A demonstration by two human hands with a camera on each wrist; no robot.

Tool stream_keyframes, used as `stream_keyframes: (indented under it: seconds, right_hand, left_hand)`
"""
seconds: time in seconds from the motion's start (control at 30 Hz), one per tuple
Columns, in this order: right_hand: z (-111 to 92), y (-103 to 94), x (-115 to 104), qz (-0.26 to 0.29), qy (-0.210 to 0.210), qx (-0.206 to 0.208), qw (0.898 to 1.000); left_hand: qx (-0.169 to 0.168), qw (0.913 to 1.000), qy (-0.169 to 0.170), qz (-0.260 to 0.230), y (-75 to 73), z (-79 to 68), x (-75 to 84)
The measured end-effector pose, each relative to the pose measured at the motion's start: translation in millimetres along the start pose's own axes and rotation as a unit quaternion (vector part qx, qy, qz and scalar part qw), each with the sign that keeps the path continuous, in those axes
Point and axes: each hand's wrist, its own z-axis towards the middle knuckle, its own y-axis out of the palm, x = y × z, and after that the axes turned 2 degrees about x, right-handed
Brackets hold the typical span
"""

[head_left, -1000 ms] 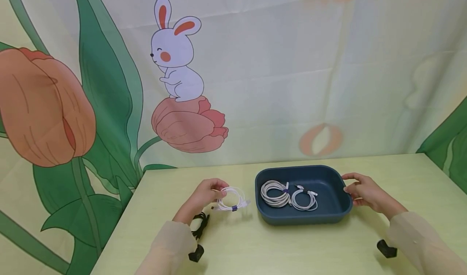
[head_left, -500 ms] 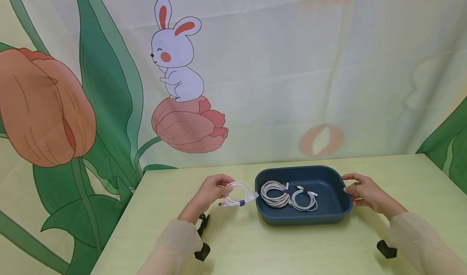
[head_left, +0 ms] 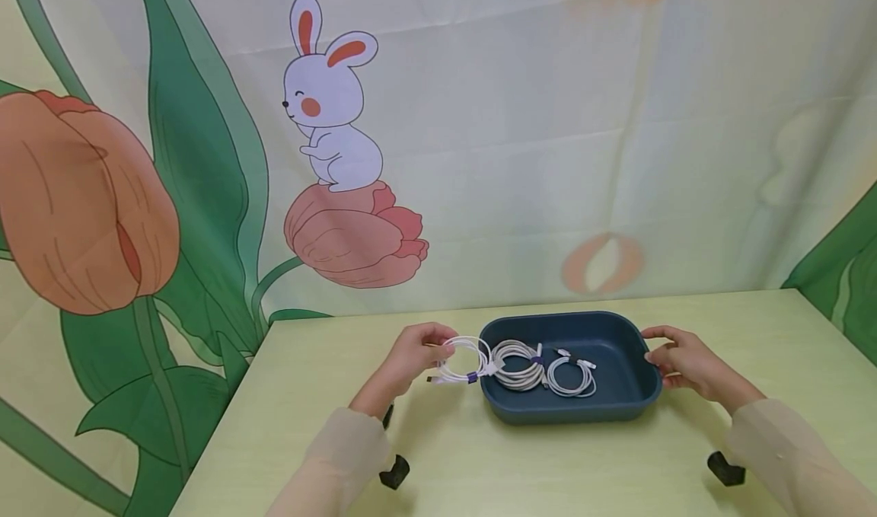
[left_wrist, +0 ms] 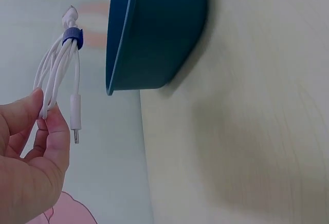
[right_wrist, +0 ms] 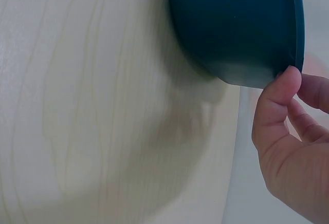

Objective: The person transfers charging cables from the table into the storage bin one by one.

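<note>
My left hand (head_left: 418, 355) pinches a coiled white cable (head_left: 473, 376) between thumb and fingers, raised above the table. A blue-purple strap (left_wrist: 73, 37) binds this coil, and its plug end overlaps the bin's left rim in the head view. The dark blue bin (head_left: 575, 410) stands on the table. In it lie a thicker coiled off-white cable (head_left: 503, 384) at the left and a smaller coiled grey-white cable (head_left: 593, 384) beside it. My right hand (head_left: 688, 361) grips the bin's right end by the rim, with the thumb (right_wrist: 288, 82) against the outer wall.
A black cable (head_left: 388, 416) lies on the light table (head_left: 548, 471), mostly hidden by the left forearm. Small black devices show beside the left sleeve (head_left: 394, 471) and right sleeve (head_left: 726, 468). Behind the table hangs a printed cloth (head_left: 521, 159).
The left hand has carried the white cable to the right and slightly up, from over the table to the bin's left rim. The right hand and bin stay in place.
</note>
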Motion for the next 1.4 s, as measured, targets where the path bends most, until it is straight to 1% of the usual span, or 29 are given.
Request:
stream_keyframes:
  seconds: [0.53,0.77,0.83,1.07,1.4]
  right_hand:
    - [-4.1,0.8,-4.1,0.001,-0.006,-0.003,1.0]
    - [-5.2,0.7,-5.7,0.001,-0.009,-0.004,1.0]
    - [-5.4,0.5,-5.8,0.002,-0.009,-0.005,1.0]
    - [-4.8,0.3,-4.8,0.002,-0.007,-0.003,1.0]
    - [-3.5,0.1,-3.5,0.006,-0.003,0.0,1.0]
  left_hand:
    - [-0.009,0.9998,0.02,0.001,27.4,7.4,17.7]
    - [-0.023,0.9988,0.04,0.015,37.4,9.8,22.8]
    - [-0.026,0.9988,0.04,0.014,39.9,9.6,24.2]
    - [-0.032,0.9987,0.039,0.006,48.6,10.1,26.3]
    - [-0.041,0.9986,0.033,0.008,60.1,14.8,22.7]
